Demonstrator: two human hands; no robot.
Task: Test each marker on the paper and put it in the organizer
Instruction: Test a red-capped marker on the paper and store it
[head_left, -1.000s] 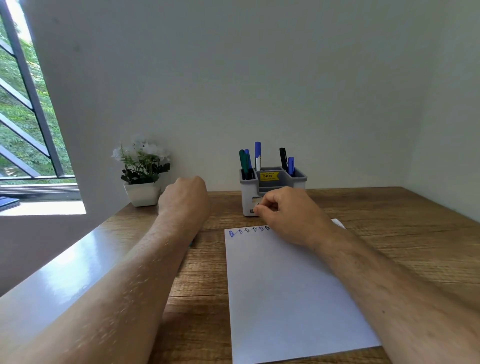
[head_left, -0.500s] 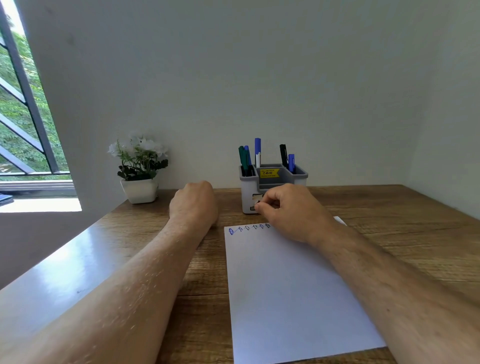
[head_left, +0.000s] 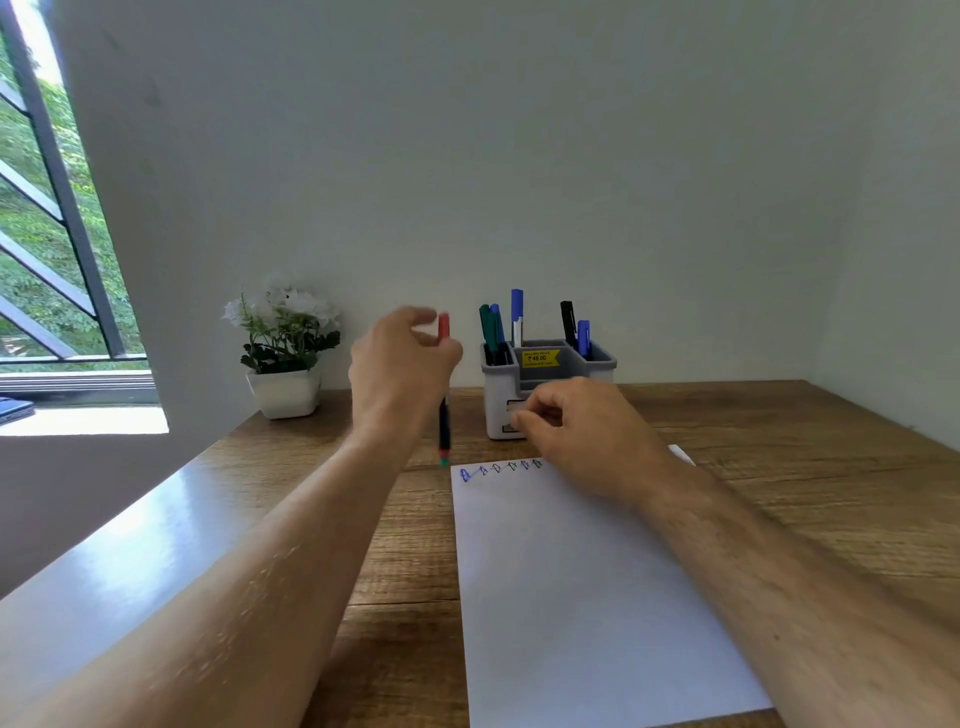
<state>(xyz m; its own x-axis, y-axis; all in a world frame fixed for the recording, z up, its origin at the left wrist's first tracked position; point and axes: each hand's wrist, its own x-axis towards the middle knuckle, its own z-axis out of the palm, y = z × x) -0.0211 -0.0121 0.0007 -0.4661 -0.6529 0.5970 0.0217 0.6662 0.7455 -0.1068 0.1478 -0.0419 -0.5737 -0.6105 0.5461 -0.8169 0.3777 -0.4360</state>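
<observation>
Left hand (head_left: 400, 374) pinches a red-capped marker (head_left: 444, 395) upright — right grip (head_left: 576, 431) loosely curled, seemingly empty.

The left hand (head_left: 402, 371) hides the marker's (head_left: 444, 415) blurred middle.

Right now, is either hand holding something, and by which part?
The left hand holds a marker upright by its upper half, red end on top. The right hand looks empty.
</observation>
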